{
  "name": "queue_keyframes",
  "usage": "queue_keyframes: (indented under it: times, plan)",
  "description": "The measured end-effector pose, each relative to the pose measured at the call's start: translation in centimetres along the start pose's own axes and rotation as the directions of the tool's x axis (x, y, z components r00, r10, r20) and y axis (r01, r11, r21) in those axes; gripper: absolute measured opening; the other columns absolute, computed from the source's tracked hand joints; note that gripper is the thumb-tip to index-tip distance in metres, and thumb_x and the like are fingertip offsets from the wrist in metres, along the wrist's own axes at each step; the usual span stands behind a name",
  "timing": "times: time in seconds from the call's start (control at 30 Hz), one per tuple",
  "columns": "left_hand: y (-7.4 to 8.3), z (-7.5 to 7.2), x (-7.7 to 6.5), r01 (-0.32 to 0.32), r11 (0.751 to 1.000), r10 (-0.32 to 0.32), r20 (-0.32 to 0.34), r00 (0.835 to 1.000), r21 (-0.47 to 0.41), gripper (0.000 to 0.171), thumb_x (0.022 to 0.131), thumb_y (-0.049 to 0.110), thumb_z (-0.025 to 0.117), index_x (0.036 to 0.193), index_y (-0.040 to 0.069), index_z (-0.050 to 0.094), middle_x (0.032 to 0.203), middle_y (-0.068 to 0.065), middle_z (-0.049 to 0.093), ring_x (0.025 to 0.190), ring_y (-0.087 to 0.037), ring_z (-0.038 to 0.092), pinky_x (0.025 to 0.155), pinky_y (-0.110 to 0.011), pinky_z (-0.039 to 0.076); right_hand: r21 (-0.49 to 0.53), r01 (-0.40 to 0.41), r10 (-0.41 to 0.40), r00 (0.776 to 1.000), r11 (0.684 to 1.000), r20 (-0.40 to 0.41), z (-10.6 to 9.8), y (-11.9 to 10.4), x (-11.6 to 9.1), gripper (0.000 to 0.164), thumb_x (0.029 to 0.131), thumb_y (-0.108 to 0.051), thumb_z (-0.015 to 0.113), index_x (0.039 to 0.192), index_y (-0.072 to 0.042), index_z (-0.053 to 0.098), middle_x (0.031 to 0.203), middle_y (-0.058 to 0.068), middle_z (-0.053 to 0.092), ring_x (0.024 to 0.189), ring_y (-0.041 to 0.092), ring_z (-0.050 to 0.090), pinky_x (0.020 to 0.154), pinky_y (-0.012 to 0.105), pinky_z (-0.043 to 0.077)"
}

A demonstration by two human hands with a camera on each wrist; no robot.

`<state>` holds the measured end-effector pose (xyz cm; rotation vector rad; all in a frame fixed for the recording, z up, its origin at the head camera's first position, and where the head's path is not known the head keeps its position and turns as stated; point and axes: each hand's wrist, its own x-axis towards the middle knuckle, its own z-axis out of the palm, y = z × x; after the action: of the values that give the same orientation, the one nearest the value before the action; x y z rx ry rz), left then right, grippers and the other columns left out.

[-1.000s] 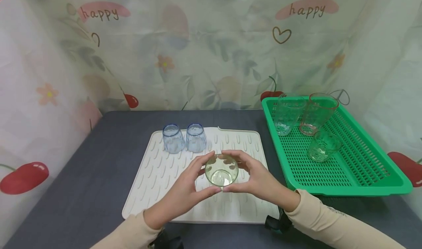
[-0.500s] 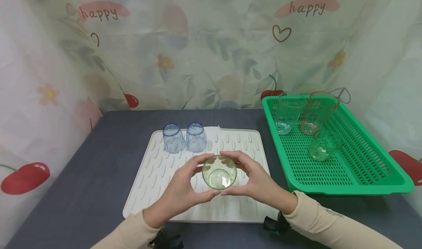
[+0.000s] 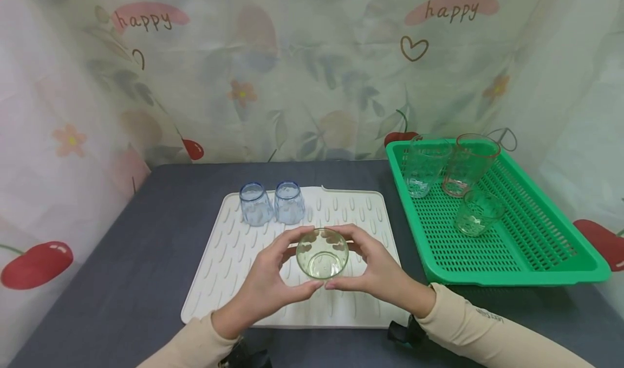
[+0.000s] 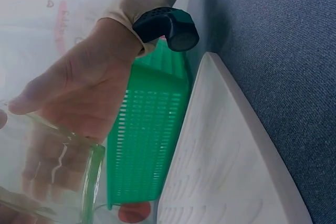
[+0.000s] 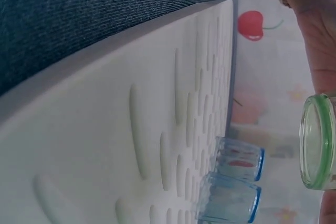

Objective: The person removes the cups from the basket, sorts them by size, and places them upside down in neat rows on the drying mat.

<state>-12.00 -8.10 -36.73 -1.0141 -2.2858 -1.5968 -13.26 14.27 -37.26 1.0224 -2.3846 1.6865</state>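
A pale green drinking glass (image 3: 322,268) is held between both hands above the mat, its round mouth facing the head camera. My left hand (image 3: 270,270) grips it from the left, thumb at the near side and fingers round the far side. From the right, my right hand (image 3: 377,265) holds it the same way. In the left wrist view the right hand (image 4: 89,77) shows behind the clear wall of the glass (image 4: 58,171). The right wrist view shows the thick green end of the glass (image 5: 320,140) towards the mat, beside the left hand (image 5: 320,40).
Two blue glasses (image 3: 255,208) (image 3: 290,205) stand on the white ridged mat (image 3: 214,281), at its back left. A green basket (image 3: 517,278) at the right holds a clear tall glass (image 3: 426,167), a red-rimmed glass (image 3: 468,167) and a short clear glass (image 3: 478,213).
Both hands have shifted slightly left with the green glass between them. The blue glasses and those in the basket have stayed put.
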Motion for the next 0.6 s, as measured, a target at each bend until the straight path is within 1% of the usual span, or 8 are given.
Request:
queue_keyframes:
  times: [0.13, 0.3, 0.4, 0.5, 0.6]
  plan:
    - [0.02, 0.02, 0.02, -0.025, 1.0, 0.024, -0.009, 1.0, -0.01, 0.077, 0.071, 0.0, 0.082, 0.138, 0.007, 0.046, 0.136, -0.011, 0.053, 0.119, -0.026, 0.056, 0.096, -0.037, 0.05, 0.019, 0.008, -0.009, 1.0, 1.0, 0.01, -0.02, 0.2, 0.05, 0.07, 0.073, -0.016, 0.085, 0.134, -0.016, 0.05, 0.131, 0.003, 0.056, 0.121, 0.014, 0.053, 0.1, 0.042, 0.047]
    - [0.16, -0.03, 0.16, -0.046, 0.999, 0.045, -0.011, 0.999, -0.016, 0.076, 0.072, 0.0, 0.081, 0.139, 0.006, 0.046, 0.136, -0.012, 0.053, 0.118, -0.027, 0.056, 0.097, -0.037, 0.05, 0.056, -0.011, 0.01, 1.0, 0.998, 0.027, -0.08, 0.31, 0.08, 0.066, 0.074, -0.014, 0.085, 0.131, -0.016, 0.051, 0.13, 0.008, 0.056, 0.12, 0.015, 0.054, 0.1, 0.036, 0.047]
    - [0.31, -0.06, 0.26, -0.055, 0.998, 0.055, -0.01, 0.998, -0.02, 0.076, 0.071, -0.001, 0.081, 0.139, 0.006, 0.046, 0.136, -0.012, 0.053, 0.118, -0.027, 0.056, 0.097, -0.037, 0.05, 0.065, -0.031, 0.029, 0.999, 0.997, 0.036, -0.09, 0.33, 0.03, 0.065, 0.075, -0.015, 0.084, 0.131, -0.015, 0.051, 0.129, 0.006, 0.056, 0.12, 0.015, 0.054, 0.101, 0.033, 0.047]
    - [0.45, -0.08, 0.32, -0.044, 0.998, 0.044, -0.009, 0.999, -0.037, 0.077, 0.071, -0.001, 0.081, 0.139, 0.007, 0.046, 0.137, -0.011, 0.052, 0.119, -0.024, 0.055, 0.097, -0.035, 0.049, 0.07, -0.055, 0.052, 0.998, 0.996, 0.044, -0.06, 0.33, -0.03, 0.064, 0.075, -0.015, 0.084, 0.131, -0.015, 0.052, 0.127, 0.005, 0.057, 0.119, 0.015, 0.055, 0.1, 0.031, 0.047]
    - [0.58, -0.09, 0.36, -0.032, 0.997, 0.032, -0.014, 0.999, -0.064, 0.078, 0.07, -0.002, 0.081, 0.139, 0.006, 0.046, 0.137, -0.01, 0.052, 0.122, -0.022, 0.054, 0.099, -0.033, 0.048, 0.077, -0.067, 0.064, 0.997, 0.995, 0.051, -0.05, 0.32, -0.04, 0.064, 0.075, -0.014, 0.084, 0.131, -0.014, 0.052, 0.126, 0.007, 0.058, 0.118, 0.015, 0.056, 0.099, 0.03, 0.047]
